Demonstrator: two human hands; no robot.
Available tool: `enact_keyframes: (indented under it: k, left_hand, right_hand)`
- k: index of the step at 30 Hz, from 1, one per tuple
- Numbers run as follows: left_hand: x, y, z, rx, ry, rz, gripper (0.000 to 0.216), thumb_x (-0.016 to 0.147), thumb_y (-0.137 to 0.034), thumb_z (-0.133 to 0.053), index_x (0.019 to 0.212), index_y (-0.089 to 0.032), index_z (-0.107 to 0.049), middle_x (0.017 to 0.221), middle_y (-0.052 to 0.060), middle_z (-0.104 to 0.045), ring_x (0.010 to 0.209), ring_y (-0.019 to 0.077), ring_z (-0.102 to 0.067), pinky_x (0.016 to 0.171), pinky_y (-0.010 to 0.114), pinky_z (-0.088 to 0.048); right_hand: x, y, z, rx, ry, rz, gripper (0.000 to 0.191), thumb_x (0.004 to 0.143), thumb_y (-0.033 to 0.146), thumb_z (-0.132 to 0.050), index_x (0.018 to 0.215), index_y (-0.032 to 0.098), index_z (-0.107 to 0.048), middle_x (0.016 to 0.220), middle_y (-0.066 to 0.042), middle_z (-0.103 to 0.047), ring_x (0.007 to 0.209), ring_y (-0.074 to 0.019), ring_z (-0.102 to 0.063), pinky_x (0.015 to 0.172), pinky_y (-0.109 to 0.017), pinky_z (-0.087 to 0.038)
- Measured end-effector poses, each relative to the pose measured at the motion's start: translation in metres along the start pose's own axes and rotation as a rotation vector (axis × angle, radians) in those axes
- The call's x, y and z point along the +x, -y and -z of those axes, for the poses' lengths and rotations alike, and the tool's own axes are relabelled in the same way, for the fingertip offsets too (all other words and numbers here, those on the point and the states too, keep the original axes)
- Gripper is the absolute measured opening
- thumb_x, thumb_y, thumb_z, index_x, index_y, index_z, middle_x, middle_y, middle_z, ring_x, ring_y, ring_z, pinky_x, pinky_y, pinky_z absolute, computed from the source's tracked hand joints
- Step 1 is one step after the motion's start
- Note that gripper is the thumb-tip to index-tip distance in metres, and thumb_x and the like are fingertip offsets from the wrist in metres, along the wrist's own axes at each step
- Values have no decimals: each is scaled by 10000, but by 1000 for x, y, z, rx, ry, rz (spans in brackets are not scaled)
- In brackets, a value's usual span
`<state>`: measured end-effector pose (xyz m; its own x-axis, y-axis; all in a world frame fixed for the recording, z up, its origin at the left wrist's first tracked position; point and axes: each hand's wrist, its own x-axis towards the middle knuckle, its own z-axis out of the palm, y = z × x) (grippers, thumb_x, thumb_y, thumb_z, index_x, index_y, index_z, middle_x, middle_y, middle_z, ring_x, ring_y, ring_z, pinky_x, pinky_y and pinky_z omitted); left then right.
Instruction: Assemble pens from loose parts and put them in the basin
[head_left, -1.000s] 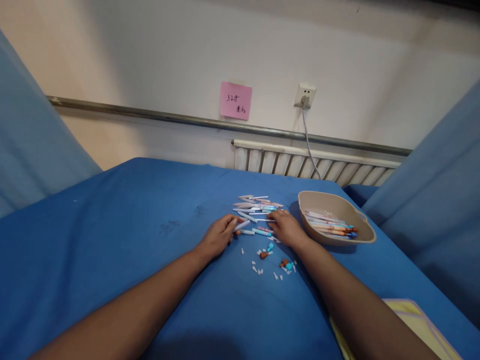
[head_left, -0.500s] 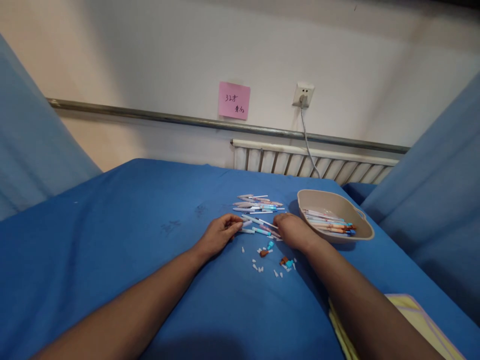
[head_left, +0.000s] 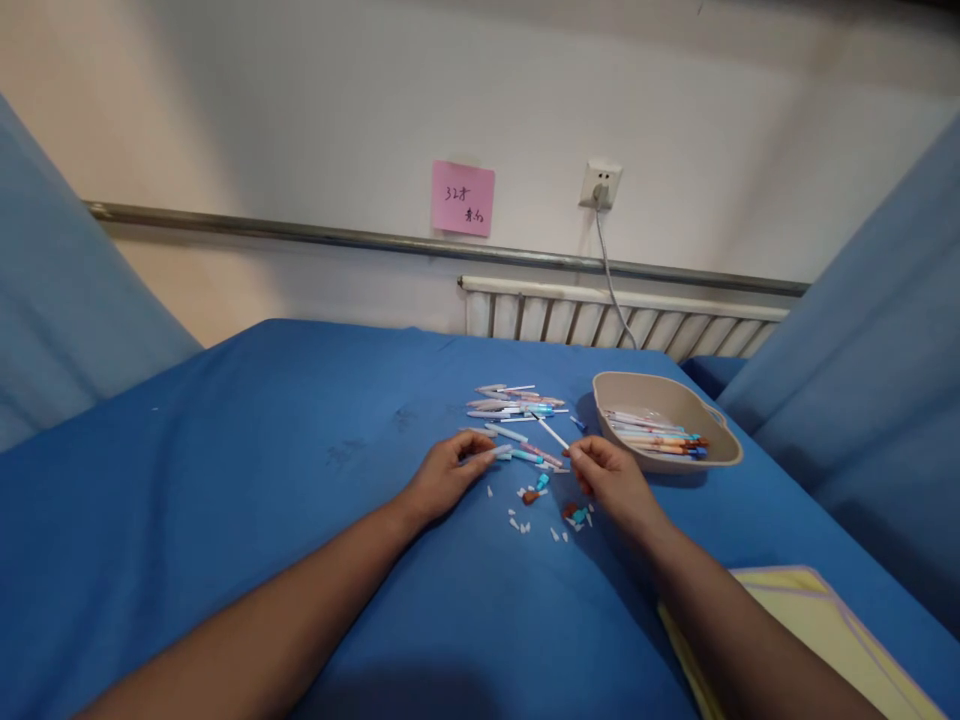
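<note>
Now I've left hand (head_left: 444, 474) pinching pale plastic pen barrel (head_left: 502, 450) | right hand (head_left: 613, 478) gripping slim white rod (head_left: 553, 433) | likely fitting step | next calls for alignment

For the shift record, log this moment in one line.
left hand: holds pale pen; right hand: pinches thin white stick; blue cloth: small white tips; tan basket: pens

The slender pastel pen barrels (head_left: 508, 433) look like smooth, faintly glossy plastic, the small white cone-shaped tips (head_left: 555, 535) like matt plastic. The beige oblong basin (head_left: 667, 393) appears smooth, satin plastic; the blue sheet (head_left: 225, 480), lightly creased matt cloth; the long grey rail (head_left: 337, 237), dull-shining metal; the square pink note (head_left: 463, 200), matt paper.
</note>
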<state>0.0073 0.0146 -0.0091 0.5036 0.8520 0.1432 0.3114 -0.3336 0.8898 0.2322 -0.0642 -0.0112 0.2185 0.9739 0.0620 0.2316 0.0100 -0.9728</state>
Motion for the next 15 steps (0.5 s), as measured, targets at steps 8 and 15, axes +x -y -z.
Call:
enact_keyframes:
  k: [8,15]
  left_hand:
    - [-4,-5,-2,217,-13,-113,166,777,-293,-600,896,-194,-662,928,33,-651,847,172,-587,802,300,-448]
    - [-4,-10,-2,179,-42,-71,193,742,-315,-644,866,-171,-681,912,53,-651,842,180,-592,772,299,-461]
  right_hand:
    - [2,4,0,130,-50,-27,360,659,520,-649,644,169,-572,489,54,-434,449,-81,-364,448,-213,-299]
    - [-1,-11,-10,199,47,-115,360,678,523,-640,709,172,-567,443,67,-429,393,-79,-368,373,-197,-325]
